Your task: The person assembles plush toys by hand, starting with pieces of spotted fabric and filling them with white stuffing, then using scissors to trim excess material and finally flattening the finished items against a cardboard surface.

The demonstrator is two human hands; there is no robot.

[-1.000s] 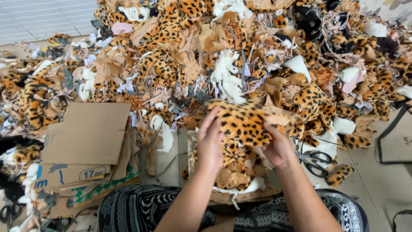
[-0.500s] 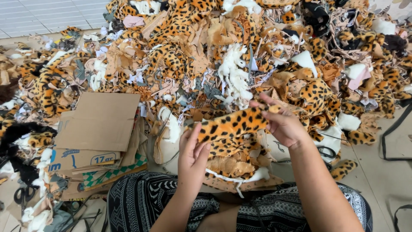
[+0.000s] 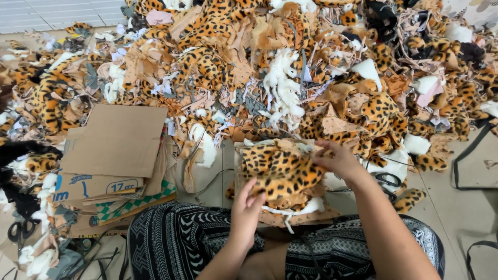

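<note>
A piece of leopard-print plush fabric [image 3: 280,171] was held between both hands just beyond the lap, near the centre of the scene. The left hand [image 3: 246,210] was raised from below on a forearm that rose nearly straight up from the near edge; its fingers were pointed away and closed in a narrow grip on the near, lower edge of the fabric piece. The right hand [image 3: 340,161] was brought in from the right on a forearm that ran diagonally from the near right corner; the wrist was bent leftward and the fingers were pinched on the far right edge of the same piece. The fabric was thus kept spread between the two grips, lifted slightly over a small stack of similar cut pieces [image 3: 290,207] that lay on the floor.

Patterned black-and-white trousers [image 3: 176,243] were seen on the crossed legs at the near edge. To the left, flattened cardboard sheets [image 3: 116,140] were stacked on the floor. A pair of black-handled scissors [image 3: 386,181] lay just to the right of the right wrist, and another pair [image 3: 21,231] lay at the near left. Across the far half of the scene a large heap of leopard-print scraps, tan backing and white stuffing [image 3: 282,83] was spread.
</note>
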